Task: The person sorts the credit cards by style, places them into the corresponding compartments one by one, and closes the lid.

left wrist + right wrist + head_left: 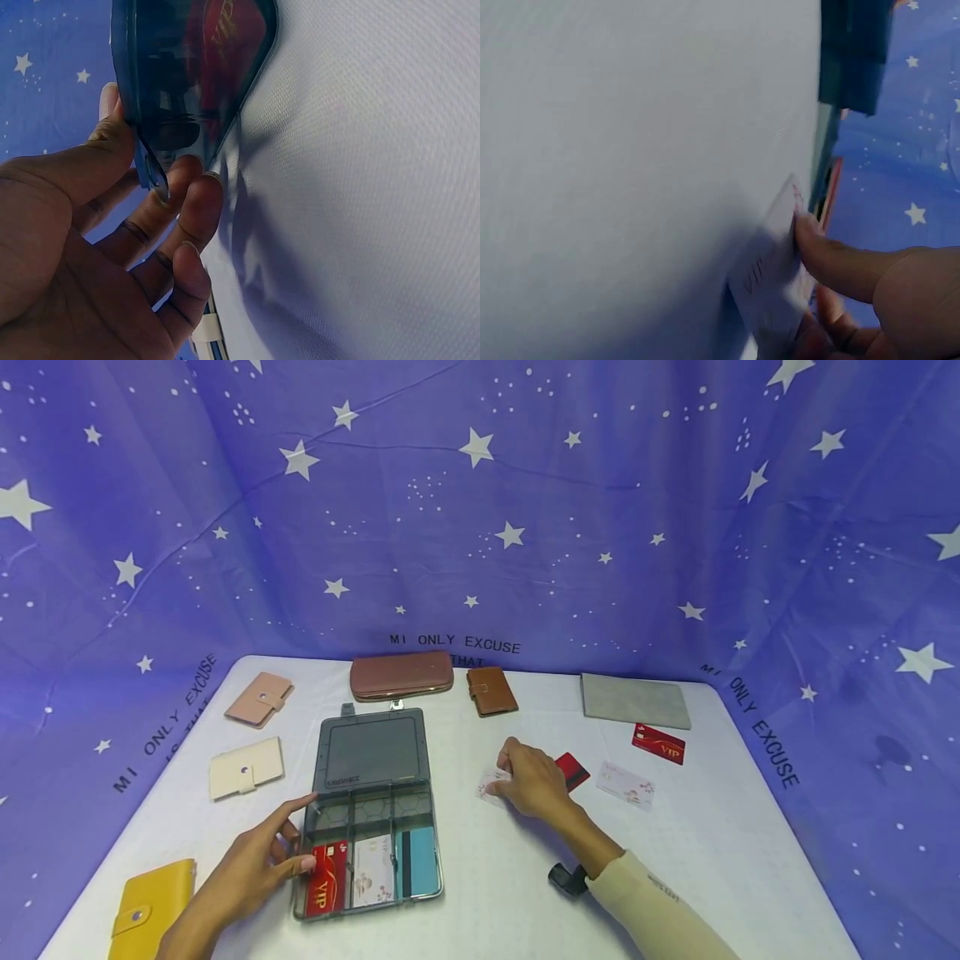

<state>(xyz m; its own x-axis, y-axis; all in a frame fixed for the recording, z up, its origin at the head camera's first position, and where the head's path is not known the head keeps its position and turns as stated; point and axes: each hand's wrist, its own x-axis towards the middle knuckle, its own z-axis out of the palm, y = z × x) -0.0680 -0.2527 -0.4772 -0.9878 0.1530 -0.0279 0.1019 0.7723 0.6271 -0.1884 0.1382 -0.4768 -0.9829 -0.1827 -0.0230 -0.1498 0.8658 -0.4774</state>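
Observation:
A grey see-through organizer box (375,910) stands with its lid (375,752) folded back. Its front compartments hold a red VIP card (327,878), a white floral card (373,870) and a teal card (422,860) with a dark stripe. My left hand (251,868) grips the box's left side, thumb over the rim by the red card and fingers along the outer wall. To the right of the box, my right hand (536,781) pinches a white VIP card (769,270); in the right wrist view the card is tilted off the white cloth, its lower part hidden by fingers.
Right of my right hand lie a red card with a black stripe (573,772), another white card (626,785) and a red VIP card (658,743). Card holders in pink (258,699), cream (246,768), yellow (153,902) and brown (492,691), a maroon wallet (402,676) and a grey wallet (635,700) lie around.

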